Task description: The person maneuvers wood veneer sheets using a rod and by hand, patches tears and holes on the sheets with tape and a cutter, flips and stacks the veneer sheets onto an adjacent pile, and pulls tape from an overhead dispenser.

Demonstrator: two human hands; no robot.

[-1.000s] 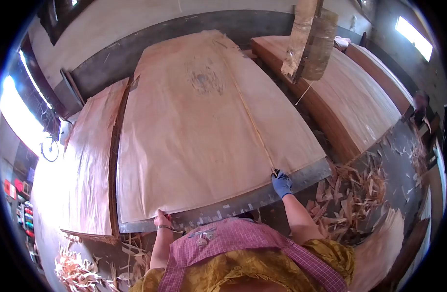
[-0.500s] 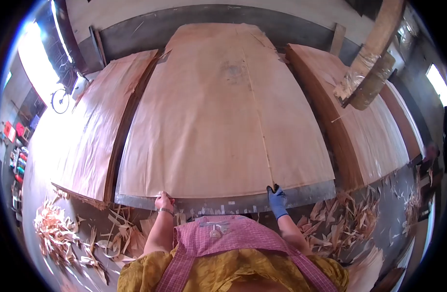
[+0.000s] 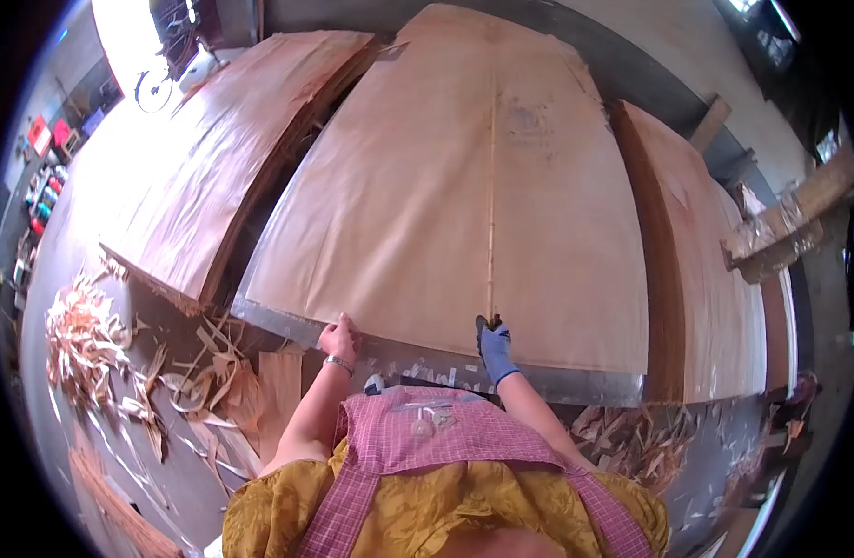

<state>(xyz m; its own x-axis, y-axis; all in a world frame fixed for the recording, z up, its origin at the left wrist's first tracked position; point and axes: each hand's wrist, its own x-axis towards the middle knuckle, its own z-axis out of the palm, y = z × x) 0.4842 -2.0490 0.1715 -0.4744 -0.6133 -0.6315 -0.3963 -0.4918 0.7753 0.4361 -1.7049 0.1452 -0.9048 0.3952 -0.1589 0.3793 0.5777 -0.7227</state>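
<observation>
A large thin sheet of wood veneer (image 3: 399, 205) lies over a grey board (image 3: 417, 361) in front of me. My left hand (image 3: 340, 338), bare with a band at the wrist, is at the sheet's near edge, its fingers closed on that edge. In a blue glove with dark fingertips, my right hand (image 3: 495, 348) grips the near end of a long thin stick (image 3: 491, 200). The stick runs lengthwise across the veneer, away from me, left of a dark smudge (image 3: 527, 121).
Veneer stacks flank the sheet, one on the left (image 3: 231, 112) and one on the right (image 3: 701, 279). Torn veneer strips (image 3: 83, 335) litter the floor at left, with more scraps (image 3: 631, 442) at right. A wooden beam (image 3: 789, 223) wrapped in clear film juts in from the right.
The stick has shifted left across the sheet, from right of the smudge to left of it, with my right hand. My left hand stays at the near edge. The view has turned.
</observation>
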